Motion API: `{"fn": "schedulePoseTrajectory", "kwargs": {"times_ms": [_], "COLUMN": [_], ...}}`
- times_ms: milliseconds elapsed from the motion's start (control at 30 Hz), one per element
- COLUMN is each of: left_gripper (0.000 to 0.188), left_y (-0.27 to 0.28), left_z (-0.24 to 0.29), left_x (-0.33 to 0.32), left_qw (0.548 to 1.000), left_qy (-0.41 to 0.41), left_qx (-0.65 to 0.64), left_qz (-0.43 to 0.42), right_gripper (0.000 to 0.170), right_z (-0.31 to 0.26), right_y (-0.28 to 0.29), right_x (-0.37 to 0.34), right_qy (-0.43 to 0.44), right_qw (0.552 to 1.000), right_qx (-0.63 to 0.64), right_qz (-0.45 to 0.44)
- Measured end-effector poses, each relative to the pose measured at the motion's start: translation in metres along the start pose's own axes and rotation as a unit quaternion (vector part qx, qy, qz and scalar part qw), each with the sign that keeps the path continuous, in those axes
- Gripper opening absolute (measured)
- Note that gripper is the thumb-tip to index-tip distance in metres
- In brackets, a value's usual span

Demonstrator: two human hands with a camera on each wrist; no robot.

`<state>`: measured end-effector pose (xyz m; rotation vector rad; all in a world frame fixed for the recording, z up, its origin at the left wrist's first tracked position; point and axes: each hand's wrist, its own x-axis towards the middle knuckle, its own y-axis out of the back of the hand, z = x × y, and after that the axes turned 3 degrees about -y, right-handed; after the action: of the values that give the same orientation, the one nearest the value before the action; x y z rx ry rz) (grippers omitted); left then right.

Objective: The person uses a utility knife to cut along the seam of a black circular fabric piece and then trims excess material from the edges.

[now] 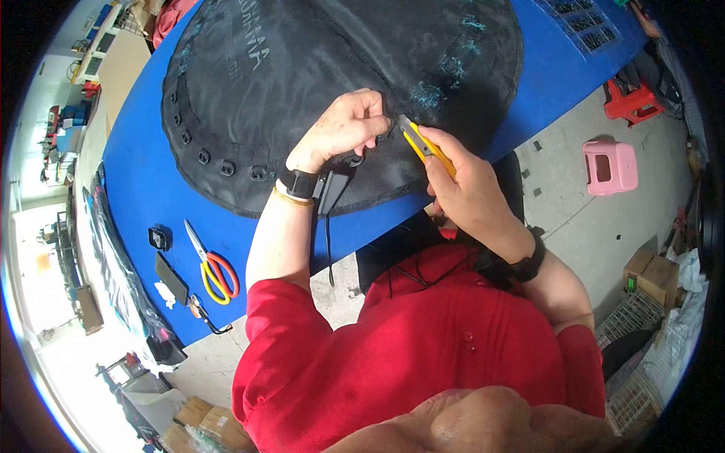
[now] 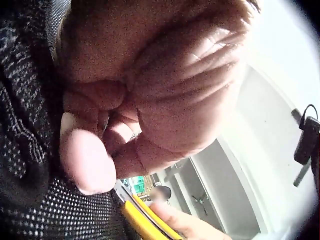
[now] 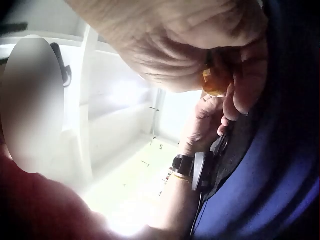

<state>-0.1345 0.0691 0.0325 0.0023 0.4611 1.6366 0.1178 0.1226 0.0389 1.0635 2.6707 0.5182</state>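
Note:
A large round black mesh mat point(image 1: 302, 68), with pale lettering, blue chalk-like marks and plastic loops along its edge, lies on the blue table. My right hand point(image 1: 472, 192) grips a yellow box cutter point(image 1: 427, 151), its blade pointing at the left fingertips. In the left wrist view the box cutter point(image 2: 145, 220) comes in just beside a fingertip. My left hand point(image 1: 343, 128) is bent over the mat, thumb and forefinger pinching at its seam; the pinched bit is mostly hidden by the fingers. From the right wrist, only an orange-yellow part of the handle point(image 3: 215, 82) shows.
Yellow-and-red-handled scissors point(image 1: 213, 264), a small black plastic part point(image 1: 159, 238) and a dark flat block point(image 1: 171, 278) lie on the blue table point(image 1: 136, 181) at left. A compartment tray point(image 1: 581, 23) sits at the far right corner. A pink stool point(image 1: 612, 167) stands on the floor.

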Motion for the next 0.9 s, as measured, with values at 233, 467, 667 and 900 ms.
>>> {"fn": "schedulePoseTrajectory", "kwargs": {"times_ms": [233, 467, 667, 900], "left_gripper": [0.025, 0.025, 0.024, 0.025], "left_y": [0.001, 0.001, -0.001, 0.0], "left_z": [-0.002, -0.003, -0.001, -0.004], "left_x": [-0.001, 0.0, -0.002, 0.0], "left_qw": [1.0, 0.999, 0.999, 0.999], "left_qy": [-0.015, -0.025, -0.03, -0.03], "left_qx": [0.01, 0.029, 0.017, 0.03], "left_qz": [-0.002, 0.008, 0.009, 0.007], "right_gripper": [0.04, 0.042, 0.041, 0.041], "right_z": [-0.005, -0.009, -0.01, -0.008], "right_y": [-0.002, -0.004, -0.006, -0.006], "right_x": [-0.001, -0.006, -0.009, -0.011], "right_qy": [0.03, 0.034, 0.03, 0.021], "right_qw": [0.998, 0.996, 0.996, 0.996], "right_qx": [-0.06, -0.077, -0.086, -0.081], "right_qz": [-0.002, 0.001, -0.001, -0.003]}}
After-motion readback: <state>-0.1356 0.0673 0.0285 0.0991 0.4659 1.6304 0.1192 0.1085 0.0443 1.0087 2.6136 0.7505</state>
